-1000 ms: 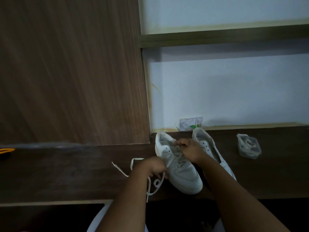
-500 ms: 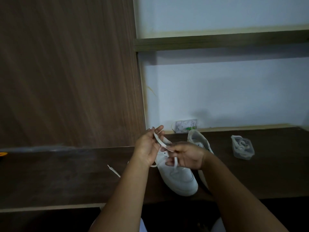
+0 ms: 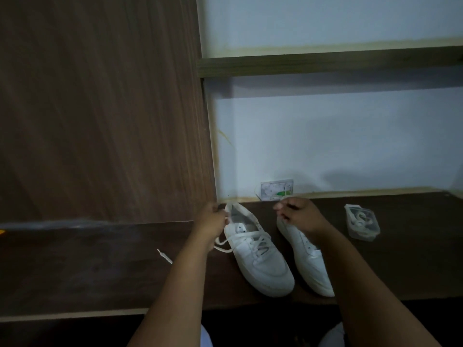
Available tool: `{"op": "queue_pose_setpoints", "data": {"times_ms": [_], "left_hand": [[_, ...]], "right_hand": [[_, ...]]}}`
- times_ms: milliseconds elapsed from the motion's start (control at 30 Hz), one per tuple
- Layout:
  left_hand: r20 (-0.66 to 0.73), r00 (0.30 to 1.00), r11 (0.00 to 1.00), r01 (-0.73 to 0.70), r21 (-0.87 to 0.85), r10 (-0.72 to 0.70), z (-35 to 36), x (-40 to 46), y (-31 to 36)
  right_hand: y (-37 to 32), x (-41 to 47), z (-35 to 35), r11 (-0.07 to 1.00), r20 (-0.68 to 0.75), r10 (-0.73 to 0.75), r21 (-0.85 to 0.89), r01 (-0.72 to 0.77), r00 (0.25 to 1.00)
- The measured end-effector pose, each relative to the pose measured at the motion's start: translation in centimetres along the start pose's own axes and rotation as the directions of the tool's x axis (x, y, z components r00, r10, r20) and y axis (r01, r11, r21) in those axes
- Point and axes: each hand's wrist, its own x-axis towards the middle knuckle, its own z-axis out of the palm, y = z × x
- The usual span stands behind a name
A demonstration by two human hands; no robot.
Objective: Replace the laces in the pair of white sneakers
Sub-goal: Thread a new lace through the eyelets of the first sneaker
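Note:
Two white sneakers stand side by side on the dark wooden desk (image 3: 75,271), toes toward me. The left sneaker (image 3: 263,261) has a white lace (image 3: 250,235) threaded through its eyelets. My left hand (image 3: 213,219) is beside its heel and pinches the lace, which loops down past my wrist. My right forearm partly hides the right sneaker (image 3: 304,256). Above its heel, my right hand (image 3: 298,214) has its fingers curled and seems to pinch a white lace end. That grip is dim and hard to make out.
A loose white lace end (image 3: 164,256) lies on the desk left of my left arm. A clear plastic box (image 3: 362,222) with coiled laces sits to the right. A small packet (image 3: 275,190) leans against the white wall, and a wood panel (image 3: 100,108) rises at the left.
My hands were together holding a lace above the left sneaker. They have since moved apart, the left to that shoe's heel and the right over the right sneaker's heel.

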Motion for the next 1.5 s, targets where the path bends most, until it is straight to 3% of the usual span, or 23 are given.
{"op": "queue_pose_setpoints", "data": {"times_ms": [33,100,167,267,367,500,600,700,733,767,800,833,867,900,933,967,1000,1067,1167,1267,1367,1500], "left_hand": [[0.055,0.998,0.981,0.042,-0.191,-0.032,0.7,-0.3,0.5],[0.195,0.98,0.81,0.15,-0.567,-0.044,2.0,-1.3,2.1],[0.257,0.966,0.649,0.199,-0.734,-0.006,2.8,-1.8,2.9],[0.214,0.977,0.505,0.175,-0.846,0.021,2.4,-1.7,3.2],[0.125,0.992,0.397,0.117,-0.91,-0.006,1.1,-0.9,2.8],[0.032,0.999,0.372,0.041,-0.927,-0.031,-0.5,0.4,2.3],[-0.007,0.999,0.37,0.008,-0.929,-0.04,-1.1,0.5,2.2],[-0.048,0.997,0.375,-0.02,-0.927,-0.067,-1.3,0.3,2.2],[-0.046,0.995,0.426,-0.006,-0.904,-0.084,-1.4,0.2,2.2],[-0.059,0.992,0.579,0.016,-0.815,-0.11,-1.6,0.3,1.9],[-0.091,0.989,0.827,0.047,-0.56,-0.118,-1.9,0.4,1.7],[-0.112,0.989,0.991,0.085,-0.107,-0.097,-2.2,0.2,1.2],[-0.12,0.992,0.92,0.087,0.382,-0.044,-2.2,0.0,0.6],[-0.116,0.992,0.715,0.052,0.697,0.041,-1.9,-0.4,0.2],[-0.098,0.989,0.61,0.013,0.792,0.107,-1.4,-0.8,0.3],[-0.066,0.982,0.639,-0.062,0.766,0.175,-0.7,-1.2,0.6],[-0.013,0.972,0.738,-0.169,0.654,0.234,0.2,-1.2,0.9],[0.117,0.955,0.924,-0.295,0.242,0.274,2.5,-1.3,1.3],[0.236,0.952,0.98,-0.178,-0.09,0.194,4.7,-1.4,0.9],[0.263,0.955,0.987,-0.155,0.05,0.136,5.1,-0.9,-0.2],[0.275,0.95,0.964,-0.199,0.176,0.146,4.6,-0.8,-0.5],[0.179,0.97,0.953,-0.204,0.224,0.166,4.2,-0.4,-1.0]], "right_hand": [[-0.1,-0.2,0.9,0.998,0.062,-0.019,-0.059,0.023,0.998],[-0.4,-0.8,2.5,0.996,0.271,0.004,-0.089,0.021,0.963],[-0.2,-1.0,3.7,0.984,0.433,0.054,-0.175,0.025,0.9],[0.3,-0.7,3.9,0.873,0.462,0.082,-0.461,0.16,0.883],[0.8,-0.6,2.7,0.918,0.457,0.191,-0.396,0.006,0.869],[2.0,-0.3,1.5,0.923,0.392,0.175,-0.386,-0.011,0.903],[2.6,0.1,1.5,0.891,0.323,0.151,-0.453,0.013,0.934],[2.8,0.2,1.3,0.774,0.272,0.13,-0.629,0.074,0.954],[2.8,0.2,1.3,0.749,0.257,0.125,-0.657,0.078,0.958],[2.8,0.3,1.3,0.735,0.237,0.113,-0.674,0.079,0.965],[2.6,0.3,1.4,0.72,0.208,0.076,-0.688,0.09,0.975],[2.4,0.4,1.4,0.705,0.169,0.026,-0.702,0.102,0.985],[2.1,0.3,1.4,0.696,0.12,-0.034,-0.709,0.11,0.992],[1.8,0.3,1.5,0.709,0.068,-0.09,-0.697,0.112,0.994],[1.3,0.2,1.6,0.74,0.027,-0.147,-0.66,0.128,0.989],[0.8,0.1,1.7,0.771,0.006,-0.197,-0.617,0.159,0.98],[0.2,-0.1,2.0,0.785,0.011,-0.244,-0.585,0.205,0.97],[-0.6,-0.1,2.6,0.788,0.075,-0.323,-0.53,0.312,0.943],[-0.7,0.2,3.3,0.806,0.153,-0.388,-0.422,0.415,0.909],[-0.1,0.2,3.4,0.867,0.101,-0.36,-0.332,0.373,0.927],[0.6,0.3,3.0,0.862,0.071,-0.343,-0.373,0.344,0.937],[1.6,0.7,2.7,0.947,0.11,-0.15,-0.268,0.175,0.982]]}}
